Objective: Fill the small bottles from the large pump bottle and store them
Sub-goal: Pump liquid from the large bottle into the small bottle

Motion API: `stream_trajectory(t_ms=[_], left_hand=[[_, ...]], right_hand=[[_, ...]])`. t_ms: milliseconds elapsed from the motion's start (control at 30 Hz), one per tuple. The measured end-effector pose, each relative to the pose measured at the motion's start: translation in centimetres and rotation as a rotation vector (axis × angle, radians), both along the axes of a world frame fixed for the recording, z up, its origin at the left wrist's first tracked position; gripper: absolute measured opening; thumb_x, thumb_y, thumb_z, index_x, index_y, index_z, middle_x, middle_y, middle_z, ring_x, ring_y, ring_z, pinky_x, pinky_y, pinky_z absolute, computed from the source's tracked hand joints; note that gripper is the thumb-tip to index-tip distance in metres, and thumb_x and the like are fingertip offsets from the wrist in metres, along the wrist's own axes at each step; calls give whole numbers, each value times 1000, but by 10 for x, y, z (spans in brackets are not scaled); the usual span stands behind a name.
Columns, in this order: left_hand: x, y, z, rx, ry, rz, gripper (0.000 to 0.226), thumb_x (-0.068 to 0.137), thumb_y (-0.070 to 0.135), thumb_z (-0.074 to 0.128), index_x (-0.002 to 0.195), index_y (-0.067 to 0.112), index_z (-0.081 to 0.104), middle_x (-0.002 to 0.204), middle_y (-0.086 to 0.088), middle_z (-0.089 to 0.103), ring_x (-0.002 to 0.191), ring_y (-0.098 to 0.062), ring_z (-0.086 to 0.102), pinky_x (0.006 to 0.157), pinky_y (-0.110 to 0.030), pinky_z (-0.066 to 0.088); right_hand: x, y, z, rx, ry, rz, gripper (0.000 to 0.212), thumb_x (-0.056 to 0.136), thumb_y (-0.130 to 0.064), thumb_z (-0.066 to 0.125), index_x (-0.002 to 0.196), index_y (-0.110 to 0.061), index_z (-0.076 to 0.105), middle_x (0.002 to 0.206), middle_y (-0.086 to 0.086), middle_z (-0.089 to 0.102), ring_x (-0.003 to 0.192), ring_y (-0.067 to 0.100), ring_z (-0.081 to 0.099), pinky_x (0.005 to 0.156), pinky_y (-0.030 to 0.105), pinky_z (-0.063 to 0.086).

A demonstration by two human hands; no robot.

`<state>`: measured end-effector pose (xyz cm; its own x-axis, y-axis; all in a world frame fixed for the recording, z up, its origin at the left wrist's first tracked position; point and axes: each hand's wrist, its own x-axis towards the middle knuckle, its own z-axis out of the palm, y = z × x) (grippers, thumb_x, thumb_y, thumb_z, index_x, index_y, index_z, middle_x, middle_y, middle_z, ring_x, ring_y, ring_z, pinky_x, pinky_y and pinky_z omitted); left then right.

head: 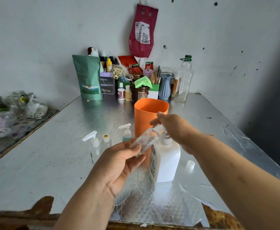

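Head view: the left hand (119,161) pinches a small clear bottle (146,138) between thumb and fingers, the grip closed round its base. The bottle is tilted, with its neck raised to the spout of the large white pump bottle (166,161) on the bench (52,155). The right hand (174,128) covers the pump head, its grip curled over it. An orange bin (146,117) stands just behind. To the left stand a clear pump bottle (95,146), a capped bottle (106,140) and a teal pump bottle (127,133). A white cap (190,164) lies to the right.
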<state>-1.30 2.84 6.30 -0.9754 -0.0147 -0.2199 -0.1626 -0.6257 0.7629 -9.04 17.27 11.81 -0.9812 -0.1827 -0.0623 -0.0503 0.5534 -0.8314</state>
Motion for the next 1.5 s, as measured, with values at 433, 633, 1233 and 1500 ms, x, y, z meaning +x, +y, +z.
stream_trajectory(t_ms=[433, 633, 1233, 1500], left_hand=[[-4, 0, -8, -69, -22, 4, 23, 84, -7, 56, 104, -2, 67, 91, -12, 75, 77, -16, 72, 83, -32, 53], [2, 1, -2, -45, -11, 4, 24, 77, -6, 60, 99, -2, 68, 95, -15, 74, 83, -22, 70, 84, -33, 53], [-4, 1, -3, -44, 9, 14, 19, 84, -7, 57, 98, -2, 69, 94, -13, 74, 79, -17, 72, 85, -32, 53], [-5, 3, -8, -52, -31, 18, 19, 85, -8, 56, 96, -1, 69, 93, -13, 75, 79, -17, 71, 89, -34, 52]], right_hand=[[-5, -3, -13, 102, 52, 5, 49, 103, -29, 20, 117, -18, 66, 134, 6, 55, 121, 25, 49, 106, 39, 36], [5, 2, -4, -15, -1, -11, 48, 101, -38, 25, 112, -17, 67, 119, 3, 54, 101, 21, 50, 80, 32, 35], [-8, 2, -9, -34, -5, 3, 49, 102, -39, 23, 107, -23, 69, 121, 2, 58, 93, 14, 53, 84, 32, 38], [-10, 0, -17, 13, -8, -4, 49, 102, -39, 22, 110, -24, 68, 130, 2, 56, 111, 19, 49, 89, 33, 34]])
